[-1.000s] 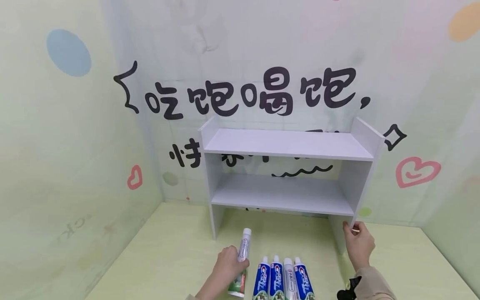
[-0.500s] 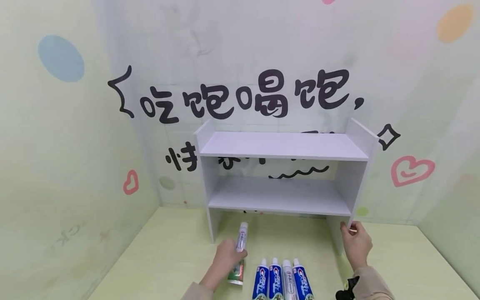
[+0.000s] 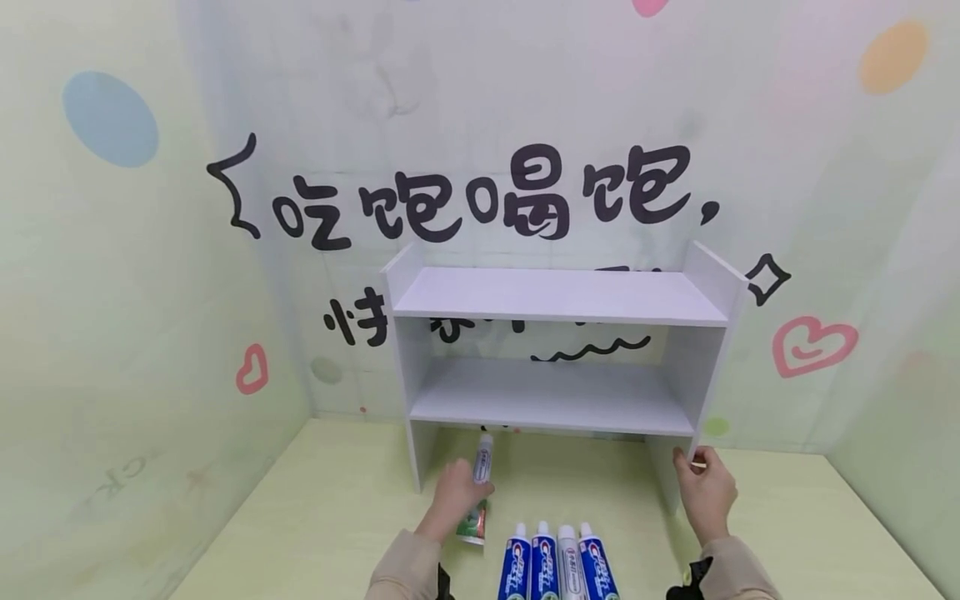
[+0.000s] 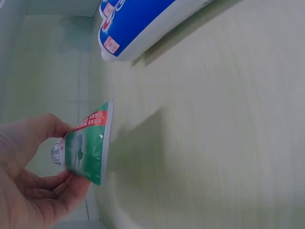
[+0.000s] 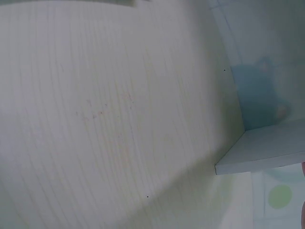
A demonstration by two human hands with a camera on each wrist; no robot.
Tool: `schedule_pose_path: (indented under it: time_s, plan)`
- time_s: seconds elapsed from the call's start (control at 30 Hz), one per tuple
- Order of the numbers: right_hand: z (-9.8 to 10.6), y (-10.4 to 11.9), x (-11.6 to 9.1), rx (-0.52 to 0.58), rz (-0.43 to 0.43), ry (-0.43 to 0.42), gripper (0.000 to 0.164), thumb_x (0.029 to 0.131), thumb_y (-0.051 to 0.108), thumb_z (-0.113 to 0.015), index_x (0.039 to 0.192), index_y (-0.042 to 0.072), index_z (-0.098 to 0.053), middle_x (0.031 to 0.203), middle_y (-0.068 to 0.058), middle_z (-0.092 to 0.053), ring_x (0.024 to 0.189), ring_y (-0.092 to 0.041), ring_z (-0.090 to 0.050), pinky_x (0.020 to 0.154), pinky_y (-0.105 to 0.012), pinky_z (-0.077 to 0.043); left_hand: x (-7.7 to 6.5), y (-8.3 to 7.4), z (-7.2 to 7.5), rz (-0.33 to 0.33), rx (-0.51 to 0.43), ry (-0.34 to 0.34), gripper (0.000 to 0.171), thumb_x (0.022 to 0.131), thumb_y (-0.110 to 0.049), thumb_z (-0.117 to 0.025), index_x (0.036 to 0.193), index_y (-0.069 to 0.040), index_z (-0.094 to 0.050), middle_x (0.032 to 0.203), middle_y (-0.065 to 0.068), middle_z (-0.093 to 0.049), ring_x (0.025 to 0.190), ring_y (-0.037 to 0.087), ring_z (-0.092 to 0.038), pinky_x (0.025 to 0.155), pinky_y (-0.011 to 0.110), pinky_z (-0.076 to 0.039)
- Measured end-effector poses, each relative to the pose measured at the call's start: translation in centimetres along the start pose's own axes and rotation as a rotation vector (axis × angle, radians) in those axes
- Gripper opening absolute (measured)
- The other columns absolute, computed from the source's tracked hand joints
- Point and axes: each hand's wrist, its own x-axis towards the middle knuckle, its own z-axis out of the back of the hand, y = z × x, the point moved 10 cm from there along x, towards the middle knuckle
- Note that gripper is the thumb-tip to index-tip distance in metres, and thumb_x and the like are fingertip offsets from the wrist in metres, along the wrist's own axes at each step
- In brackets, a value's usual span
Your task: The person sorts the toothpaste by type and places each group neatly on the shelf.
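Note:
My left hand (image 3: 453, 495) grips a toothpaste tube (image 3: 472, 525) with a white upper part and a green lower end, its cap pointing toward the shelf's lower opening. In the left wrist view, thumb and fingers pinch this tube (image 4: 89, 148) from both sides, and its shadow falls on the table. A white two-tier shelf (image 3: 558, 293) stands upright against the back wall. At its right side panel, my right hand (image 3: 707, 492) holds the front edge between thumb and fingers. The right wrist view shows the panel's lower end (image 5: 267, 145), with only slivers of fingers at the frame's edge.
In front of the shelf, blue Crest toothpaste tubes (image 3: 516, 567) and a whitish tube (image 3: 571, 565) lie side by side, caps toward the shelf. They rest on a pale wood-grain table (image 3: 285, 525). Printed walls close in the back and both sides.
My left hand has carried the tube forward, toward the space under the lower shelf board. My right hand keeps its hold on the side panel. The head view has shifted slightly.

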Motion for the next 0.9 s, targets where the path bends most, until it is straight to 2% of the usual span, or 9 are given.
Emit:
schedule_pose_path:
  time_s: [0.17, 0.33, 0.6, 0.9]
  plan:
    - [0.2, -0.1, 0.1, -0.009, 0.005, -0.018, 0.016, 0.083, 0.014, -0.062, 0.084, -0.002, -0.058, 0.088, -0.022, -0.065, 0.057, 0.023, -0.033, 0.052, -0.017, -0.041, 1.1, 0.4, -0.3, 0.044, -0.015, 0.002, 0.028, 0.073, -0.007, -0.067, 0.09, 0.013, -0.056, 0.072, 0.015, -0.06, 0.053, 0.016, -0.053, 0.045, 0.022, -0.047]
    - [-0.1, -0.1, 0.3, -0.007, -0.01, -0.006, 0.016, 0.084, 0.015, -0.062, 0.084, -0.001, -0.058, 0.089, -0.021, -0.065, 0.058, 0.021, -0.035, 0.051, -0.016, -0.042, 1.9, 1.4, -0.3, 0.095, -0.007, -0.012, 0.031, 0.074, -0.01, -0.068, 0.093, 0.011, -0.055, 0.076, 0.016, -0.06, 0.055, 0.018, -0.055, 0.046, 0.023, -0.048]
    - [-0.1, 0.0, 0.1, -0.032, 0.011, -0.016, 0.016, 0.083, 0.015, -0.062, 0.082, -0.001, -0.058, 0.085, -0.02, -0.065, 0.06, 0.012, -0.043, 0.061, -0.025, -0.042, 2.8, 2.0, 0.3, 0.056, 0.103, -0.09, 0.034, 0.07, -0.011, -0.071, 0.091, 0.011, -0.056, 0.075, 0.017, -0.059, 0.06, 0.022, -0.054, 0.05, 0.031, -0.048]
    - [-0.2, 0.0, 0.2, -0.039, 0.019, -0.015, 0.015, 0.083, 0.014, -0.063, 0.081, 0.0, -0.058, 0.084, -0.019, -0.065, 0.061, 0.005, -0.049, 0.06, -0.025, -0.043, 3.5, 2.4, 0.4, 0.035, 0.119, -0.119, 0.044, 0.07, -0.012, -0.071, 0.103, 0.011, -0.052, 0.084, 0.021, -0.059, 0.07, 0.028, -0.057, 0.059, 0.039, -0.052]
